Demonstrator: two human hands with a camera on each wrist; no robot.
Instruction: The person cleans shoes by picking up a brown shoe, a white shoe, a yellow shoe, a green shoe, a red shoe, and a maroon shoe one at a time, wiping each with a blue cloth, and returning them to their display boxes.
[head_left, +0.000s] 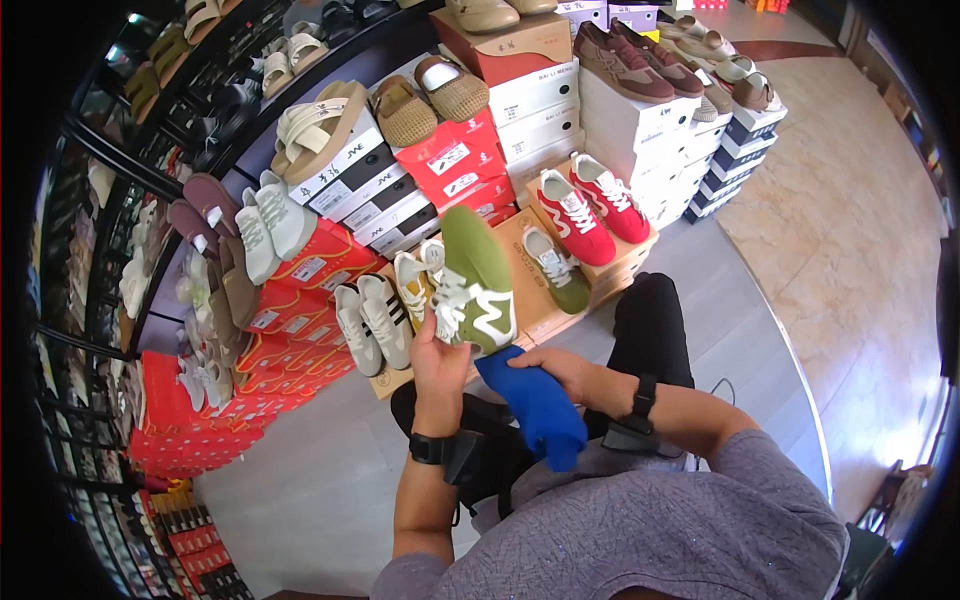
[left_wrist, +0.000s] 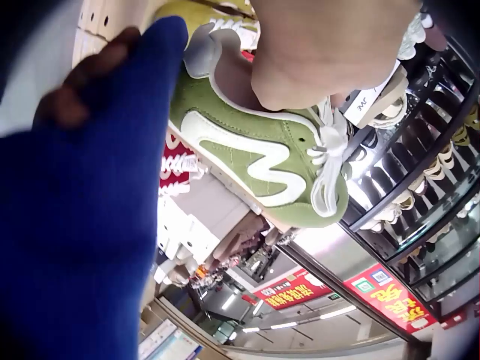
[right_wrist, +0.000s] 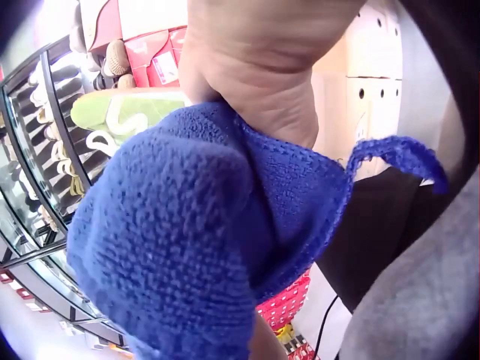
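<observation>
My left hand (head_left: 440,362) grips a green sneaker (head_left: 480,262) with white laces and a white zigzag side stripe, held up over the shoe boxes. In the left wrist view, that hand (left_wrist: 330,49) reaches in at the collar of the sneaker (left_wrist: 247,146). A blue terry cloth (head_left: 540,405) hangs from my right hand (head_left: 556,370), its upper end close beside the sneaker's heel. Folds of the cloth (right_wrist: 165,232) fill the right wrist view below the right hand (right_wrist: 262,82), hiding its fingertips.
A second green sneaker (head_left: 556,275) sits on a cardboard box (head_left: 535,312), beside red sneakers (head_left: 590,215). White-grey striped sneakers (head_left: 375,325) stand left of the held one. Stacked shoe boxes (head_left: 540,115) rise behind; a curved shoe rack (head_left: 110,160) lines the left.
</observation>
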